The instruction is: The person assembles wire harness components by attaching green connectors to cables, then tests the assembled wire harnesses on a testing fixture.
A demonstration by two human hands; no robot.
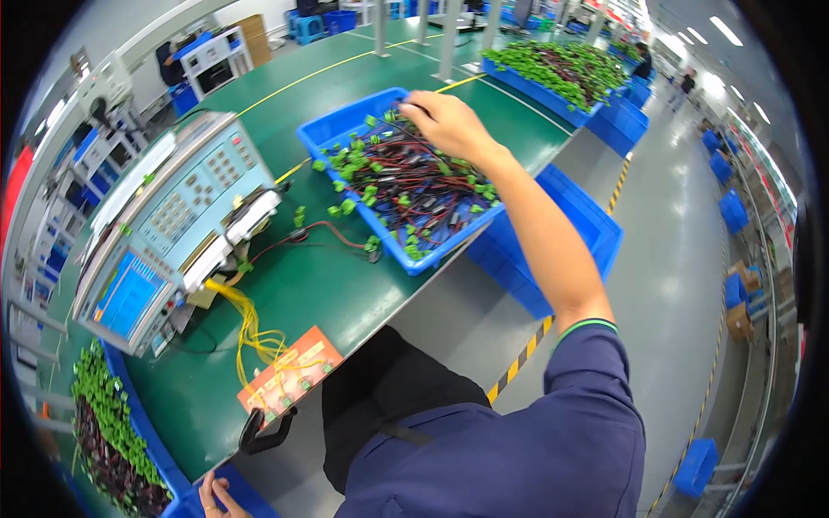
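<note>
My right hand [449, 125] reaches over the far part of a blue tray [321, 131], its fingers bent together at the tips. What they pinch, if anything, I cannot make out. Below it in the tray lie many red and black wire harnesses [423, 173] with green connectors. A single wire harness [324, 228] lies on the green table beside the tray. My left hand [221, 499] is low at the left by the table's front edge, partly cut off, its visible fingers apart with nothing seen in them. Near it is a blue bin [155, 432] of harnesses.
A light-blue test instrument [186, 203] with a screen stands on the green table [285, 69]. Yellow wires [246, 324] run from it to an orange board [294, 373] at the front edge. Blue bins [570, 216] sit beside the table, and another full tray [553, 73] is farther back.
</note>
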